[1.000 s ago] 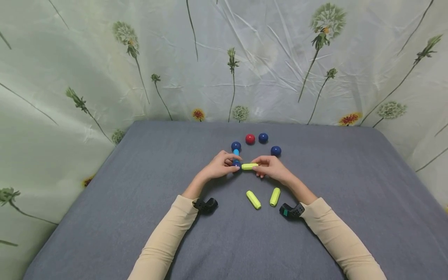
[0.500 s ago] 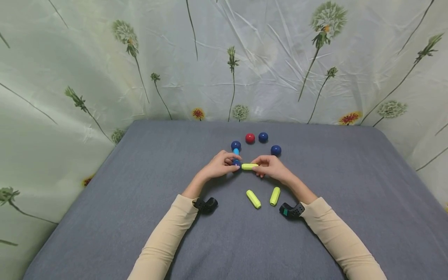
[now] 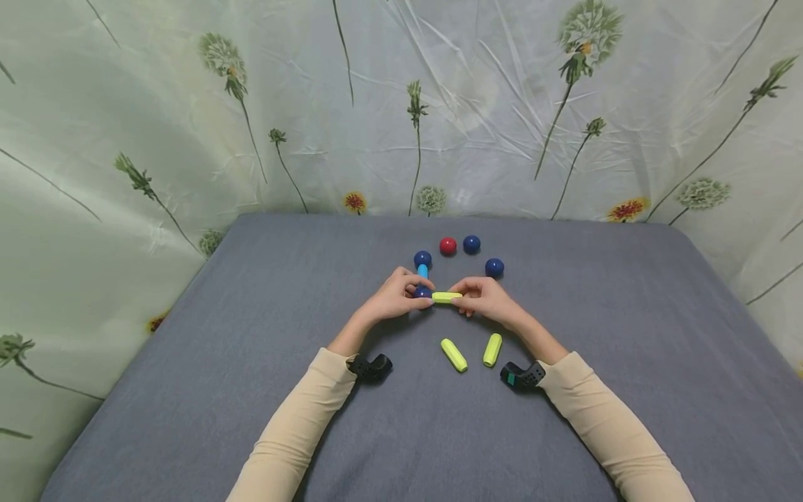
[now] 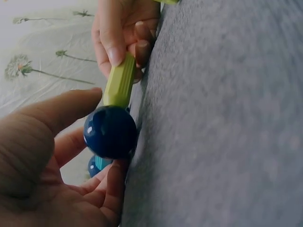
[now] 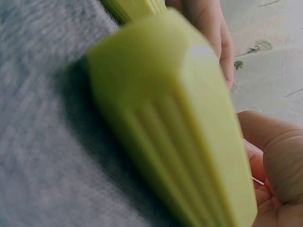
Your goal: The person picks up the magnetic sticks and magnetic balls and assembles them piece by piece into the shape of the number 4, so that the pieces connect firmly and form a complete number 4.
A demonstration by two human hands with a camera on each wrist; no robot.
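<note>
Near the middle of the grey cloth, my left hand (image 3: 395, 294) holds a dark blue ball (image 4: 110, 132) between thumb and fingers. A light blue rod (image 3: 422, 271) runs from that ball to another dark blue ball (image 3: 423, 259) farther back. From the other side, my right hand (image 3: 486, 300) pinches a yellow-green ribbed rod (image 3: 446, 298) by its right end. The rod's left end meets the held ball; whether it is attached I cannot tell. In the left wrist view, the ball hides most of the light blue rod.
Two loose yellow-green rods lie nearer the body, a left one (image 3: 454, 355) and a right one (image 3: 492, 350); one fills much of the right wrist view. Behind the hands sit a red ball (image 3: 448, 246) and two blue balls. A flowered curtain (image 3: 376, 139) hangs beyond the cloth (image 3: 282, 279).
The left thumb has shifted slightly right, toward where the yellow-green rod meets the ball. Both hands otherwise keep their holds, and the loose pieces stay where they were.
</note>
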